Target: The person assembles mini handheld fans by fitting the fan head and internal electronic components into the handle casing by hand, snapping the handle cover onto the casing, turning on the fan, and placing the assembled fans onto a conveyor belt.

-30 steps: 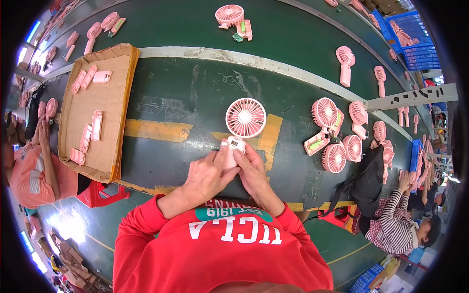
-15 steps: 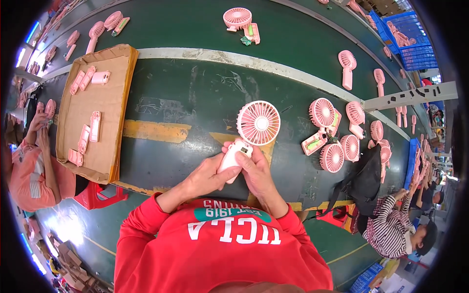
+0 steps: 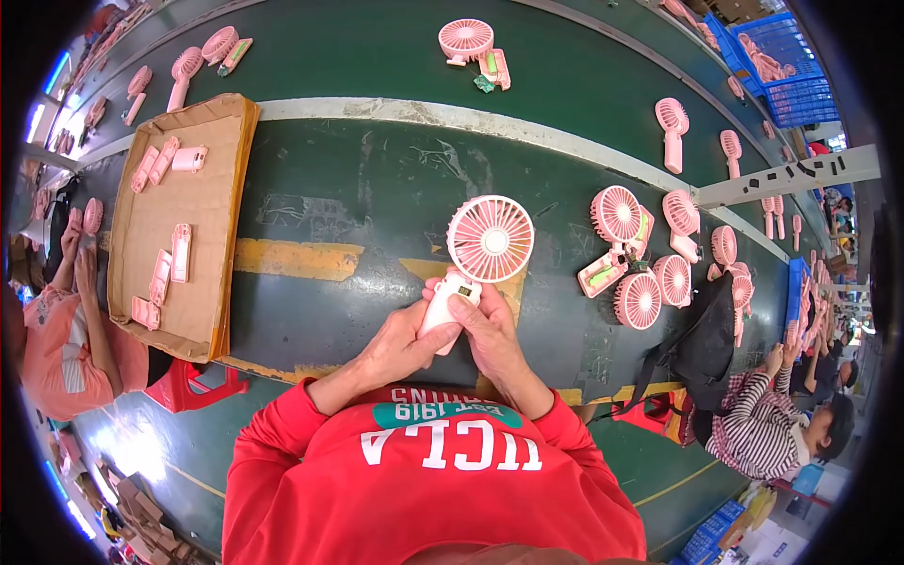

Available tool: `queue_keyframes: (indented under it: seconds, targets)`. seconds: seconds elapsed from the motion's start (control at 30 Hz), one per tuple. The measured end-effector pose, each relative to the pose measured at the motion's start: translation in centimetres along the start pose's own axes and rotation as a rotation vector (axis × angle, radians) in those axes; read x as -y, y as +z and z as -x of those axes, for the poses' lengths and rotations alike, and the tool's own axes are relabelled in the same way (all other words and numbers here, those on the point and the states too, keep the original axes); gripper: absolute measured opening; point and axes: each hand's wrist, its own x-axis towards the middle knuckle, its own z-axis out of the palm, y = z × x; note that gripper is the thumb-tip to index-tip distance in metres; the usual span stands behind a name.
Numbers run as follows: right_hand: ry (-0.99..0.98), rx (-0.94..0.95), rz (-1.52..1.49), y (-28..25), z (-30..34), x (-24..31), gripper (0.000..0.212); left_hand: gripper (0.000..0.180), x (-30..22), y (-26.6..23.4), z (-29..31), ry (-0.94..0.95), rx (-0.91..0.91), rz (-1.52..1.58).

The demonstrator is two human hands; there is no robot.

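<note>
Both left hand (image 3: 394,345) and right hand (image 3: 497,348) grip the pink fan (image 3: 492,240) over the green bench (image 3: 330,184), near its front edge; I see room either side, out to the cardboard tray (image 3: 201,207) and clustered fans (image 3: 639,300).

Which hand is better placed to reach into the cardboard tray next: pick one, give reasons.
Likely the left hand: the cardboard tray lies on that side, farther from the right hand. Both hold the pink fan, so the right would have to support it alone.

Floor (image 3: 130,444) glare, edges perhaps blurred.
</note>
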Motion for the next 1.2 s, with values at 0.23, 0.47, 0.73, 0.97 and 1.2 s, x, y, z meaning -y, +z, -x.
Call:
queue_keyframes:
  seconds: [0.23,0.47,0.73,0.97,1.2]
  targets:
    - [-0.009,0.031,-0.039,-0.6,-0.5,-0.6,0.035,0.028,1.5,0.4,-0.6,0.061,0.013,0.101]
    - [0.052,0.006,-0.013,-0.5,-0.9,-0.9,0.033,0.03,2.4,0.6,-0.8,0.083,-0.001,0.174]
    - [0.061,-0.04,0.111,-1.5,-1.5,-1.3,0.03,0.03,1.7,-5.9,-2.8,0.117,-0.258,-0.177]
    - [0.147,0.095,0.307,-0.5,-2.3,-1.2,0.028,0.032,-2.4,-5.0,-7.5,0.268,-0.48,0.087]
    - [0.059,-0.015,0.391,0.0,-2.9,-2.2,0.03,0.039,-3.6,-3.8,-7.5,0.385,-0.567,-0.048]
